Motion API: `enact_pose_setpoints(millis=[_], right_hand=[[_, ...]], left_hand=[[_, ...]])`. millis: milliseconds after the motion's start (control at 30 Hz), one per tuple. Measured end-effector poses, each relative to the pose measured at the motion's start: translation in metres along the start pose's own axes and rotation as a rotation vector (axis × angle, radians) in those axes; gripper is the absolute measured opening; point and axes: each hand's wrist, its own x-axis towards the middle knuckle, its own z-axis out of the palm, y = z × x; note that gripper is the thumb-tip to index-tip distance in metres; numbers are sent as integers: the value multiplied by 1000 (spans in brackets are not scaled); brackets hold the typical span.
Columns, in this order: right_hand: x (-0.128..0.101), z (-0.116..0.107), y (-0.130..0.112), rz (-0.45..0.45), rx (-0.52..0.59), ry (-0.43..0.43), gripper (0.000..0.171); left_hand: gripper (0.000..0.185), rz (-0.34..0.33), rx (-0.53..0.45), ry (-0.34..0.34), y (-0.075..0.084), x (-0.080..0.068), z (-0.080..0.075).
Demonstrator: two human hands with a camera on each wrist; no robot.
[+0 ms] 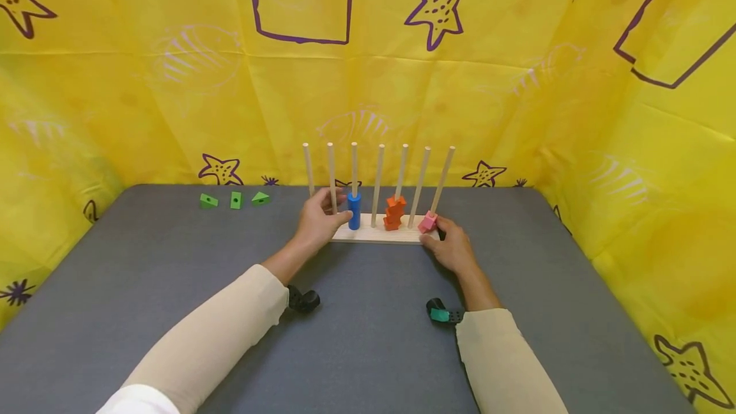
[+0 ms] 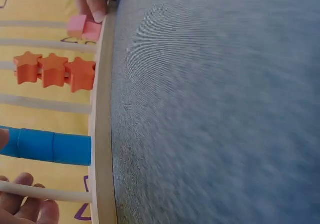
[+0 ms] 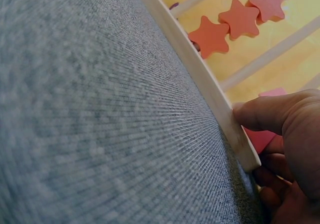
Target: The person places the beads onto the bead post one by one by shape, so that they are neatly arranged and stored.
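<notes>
Head view: wooden peg rack (image 1: 379,234) is gripped at both ends, left hand (image 1: 319,221) and right hand (image 1: 451,248); judged light, rigid, best lifted by its base.

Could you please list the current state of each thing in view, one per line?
Wooden base: flat on table, held at both ends.
Blue cylinders: stacked on third peg.
Orange stars: three stacked on fifth peg.
Pink block: threaded on seventh peg.
Green pieces: loose on table.
Left hand: grips base.
Right hand: grips base.

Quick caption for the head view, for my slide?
Both hands, left and right, grip the ends of a wooden seven-peg base on a grey table.
</notes>
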Motion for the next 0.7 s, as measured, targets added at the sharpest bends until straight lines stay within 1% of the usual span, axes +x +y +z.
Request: enact_pose_setpoints(millis=[167,233,333,433,533,633,700], right_hand=[[0,0,-1,-6,10,0,54],[0,0,-1,-10,12,-3,53],[-1,0,-2,-6,14,-4,54],[-1,-1,-2,-1,17,-2,55],[-1,-1,-1,-13,17,5,54],[0,-1,1,-31,18,9,53],[0,0,3,-35,18,6,53]], left_hand=[[52,18,39,-27,-1,-11,-13],[52,27,42,-24,0,-15,-20],[44,56,58,6,-1,-21,-30],[34,82,58,71,-3,-24,-40],[24,91,31,168,-7,-23,-52],[20,66,-12,274,-11,-20,-64],[19,34,-46,340,-13,-17,-73]])
